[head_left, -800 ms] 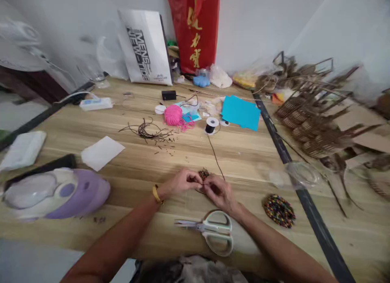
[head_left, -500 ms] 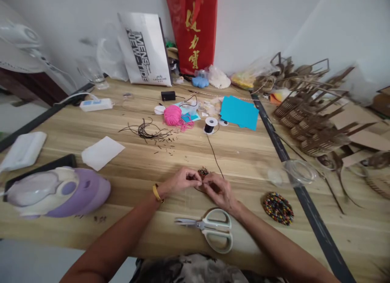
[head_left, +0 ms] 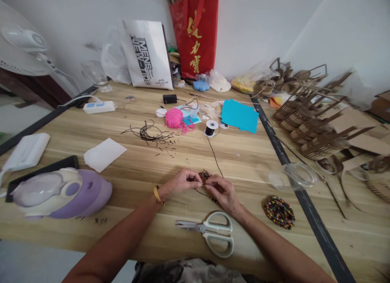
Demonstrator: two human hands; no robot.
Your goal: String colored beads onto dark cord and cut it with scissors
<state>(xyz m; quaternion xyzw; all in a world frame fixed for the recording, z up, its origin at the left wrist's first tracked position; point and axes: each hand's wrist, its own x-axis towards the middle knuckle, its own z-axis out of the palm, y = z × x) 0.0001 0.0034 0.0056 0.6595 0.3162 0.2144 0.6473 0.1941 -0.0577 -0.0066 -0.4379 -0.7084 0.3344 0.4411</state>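
Observation:
Between my hands lies a small heap of multicoloured beads (head_left: 204,175). My left hand (head_left: 185,180) is in a pinch just left of it, closed on a thin black cord (head_left: 200,191). My right hand (head_left: 223,192) is also pinched, its fingertips almost meeting the left ones at the heap's near edge; what lies in them is too small to tell. The cord leads from a white spool (head_left: 211,128) down behind my right hand, where a few beads show under the palm. Scissors with pale handles (head_left: 217,233) rest below my right wrist.
A coil of strung beads (head_left: 279,212) lies right of my right forearm. Farther off are pink yarn (head_left: 174,117), a bundle of black cords (head_left: 149,132) and blue sheets (head_left: 239,115). A purple-and-white appliance (head_left: 82,191) stands left; woven baskets (head_left: 313,137) are stacked right.
My right hand has shifted slightly, and beads now show beneath its palm. The whole view has tilted a little upward. Both hands stay pinched by the bead heap.

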